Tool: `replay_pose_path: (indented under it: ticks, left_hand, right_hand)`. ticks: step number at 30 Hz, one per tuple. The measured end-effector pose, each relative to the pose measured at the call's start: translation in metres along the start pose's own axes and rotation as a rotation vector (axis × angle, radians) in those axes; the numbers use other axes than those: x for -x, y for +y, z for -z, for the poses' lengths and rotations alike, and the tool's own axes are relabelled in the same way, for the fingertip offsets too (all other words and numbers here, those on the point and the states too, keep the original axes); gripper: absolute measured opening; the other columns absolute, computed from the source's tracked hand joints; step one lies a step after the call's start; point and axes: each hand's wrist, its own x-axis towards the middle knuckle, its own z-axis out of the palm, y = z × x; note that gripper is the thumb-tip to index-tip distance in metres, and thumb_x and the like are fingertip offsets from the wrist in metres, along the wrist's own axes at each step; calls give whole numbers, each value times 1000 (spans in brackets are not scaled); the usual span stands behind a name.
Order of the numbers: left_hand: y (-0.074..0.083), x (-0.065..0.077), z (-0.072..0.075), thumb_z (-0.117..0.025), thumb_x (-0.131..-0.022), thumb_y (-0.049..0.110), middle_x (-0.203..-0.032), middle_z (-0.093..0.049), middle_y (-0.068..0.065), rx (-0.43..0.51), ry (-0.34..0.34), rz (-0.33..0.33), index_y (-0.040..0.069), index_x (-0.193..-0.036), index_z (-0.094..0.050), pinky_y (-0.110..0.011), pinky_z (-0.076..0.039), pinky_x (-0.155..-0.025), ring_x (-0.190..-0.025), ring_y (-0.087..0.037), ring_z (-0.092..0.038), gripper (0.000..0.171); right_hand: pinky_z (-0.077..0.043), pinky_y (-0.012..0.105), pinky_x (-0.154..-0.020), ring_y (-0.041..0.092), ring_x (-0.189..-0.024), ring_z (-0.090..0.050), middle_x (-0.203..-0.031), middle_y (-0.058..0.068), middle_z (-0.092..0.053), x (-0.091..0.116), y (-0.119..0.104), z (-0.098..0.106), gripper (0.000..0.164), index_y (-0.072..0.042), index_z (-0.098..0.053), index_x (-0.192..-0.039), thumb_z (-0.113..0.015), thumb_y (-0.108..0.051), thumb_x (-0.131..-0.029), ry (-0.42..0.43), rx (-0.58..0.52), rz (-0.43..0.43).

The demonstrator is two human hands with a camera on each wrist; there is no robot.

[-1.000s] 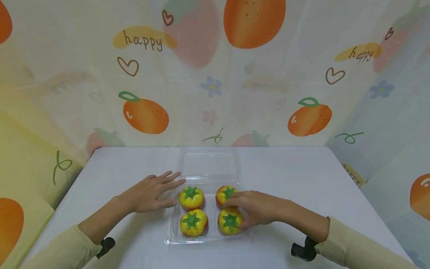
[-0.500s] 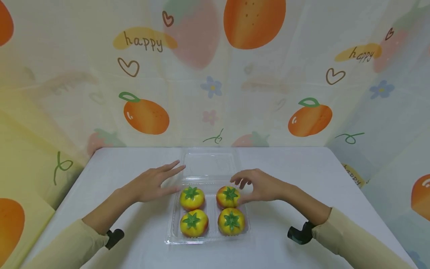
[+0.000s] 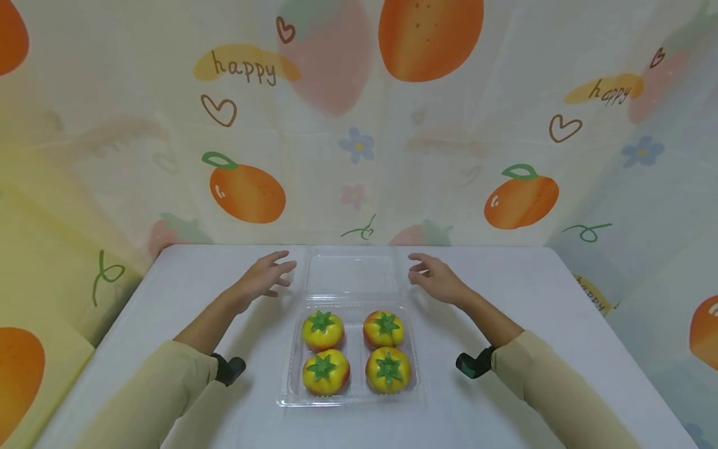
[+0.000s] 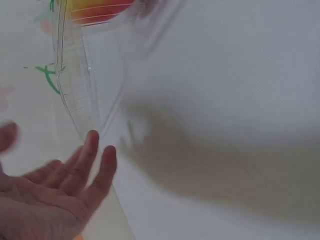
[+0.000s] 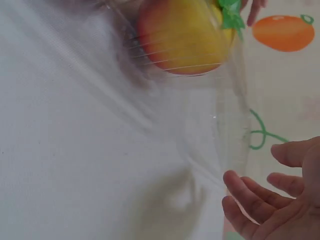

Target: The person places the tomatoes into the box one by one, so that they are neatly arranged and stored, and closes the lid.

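A clear plastic clamshell box point(image 3: 354, 399) lies in the middle of the table, its lid point(image 3: 354, 274) folded back toward the wall. Inside the base sit several yellow-red toy fruits with green leafy tops, two by two; the back right fruit point(image 3: 384, 329) also shows in the right wrist view as a fruit point(image 5: 182, 37) behind clear plastic. My left hand point(image 3: 263, 279) hovers left of the lid, fingers spread and holding nothing. On the other side, my right hand point(image 3: 439, 280) is held near the lid's right edge with relaxed fingers and nothing in it.
A white-covered table point(image 3: 505, 374) carries the box. Behind it and at both sides hangs a fruit-printed curtain point(image 3: 359, 125). Each wrist wears a black camera mount, one on the left point(image 3: 229, 369) and one on the right point(image 3: 474, 363).
My right hand has come off the right-hand fruits and moved back beside the lid. My left hand has also moved back and slightly left, toward the lid's left edge. The fruits stay put.
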Motion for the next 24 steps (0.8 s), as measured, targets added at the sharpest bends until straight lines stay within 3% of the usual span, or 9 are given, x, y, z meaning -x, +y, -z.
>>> replay_pose_path:
  ticks: [3, 7, 13, 17, 24]
  left_hand:
    - [-3, -3, -1, -45, -105, 26, -141, -50, -29, 103, 19, 84, -4, -154, -25, -46, -50, -99, -119, -38, -61, 60]
    - [-7, -6, -4, -50, -103, 17, -135, -56, -27, 199, 17, 114, -5, -151, -30, -42, -50, -99, -117, -35, -63, 57]
    - [-11, -9, -7, -54, -101, 14, -135, -58, -25, 232, 0, 47, 3, -155, -26, -40, -51, -98, -113, -31, -65, 62]
    - [-11, -10, -8, -62, -97, 8, -134, -58, -24, 226, 43, 29, 8, -156, -26, -39, -52, -95, -112, -31, -66, 69]
    - [-9, -8, -12, -66, -92, 3, -128, -61, -24, 173, 105, -39, 8, -155, -29, -41, -53, -95, -109, -32, -66, 74]
  right_hand:
    - [-54, 46, -91, 35, -107, -67, -124, 25, -63, -6, 6, -7, 53, 7, -39, -146, -54, -13, -99, -14, -22, -31]
    - [-55, 44, -87, 35, -102, -68, -122, 26, -63, -11, 9, -14, 52, 7, -40, -146, -55, -9, -98, -3, -51, -22]
    - [-56, 44, -85, 36, -99, -68, -116, 26, -64, -15, 10, -14, 55, 4, -40, -146, -58, -2, -94, 42, -89, 29]
    - [-56, 46, -85, 37, -97, -68, -111, 24, -66, -15, 8, -13, 56, 2, -43, -144, -61, 1, -92, 84, -46, 86]
    - [-56, 47, -87, 35, -94, -68, -107, 22, -65, -13, 2, -9, 65, -5, -40, -147, -67, 5, -88, 161, -23, 158]
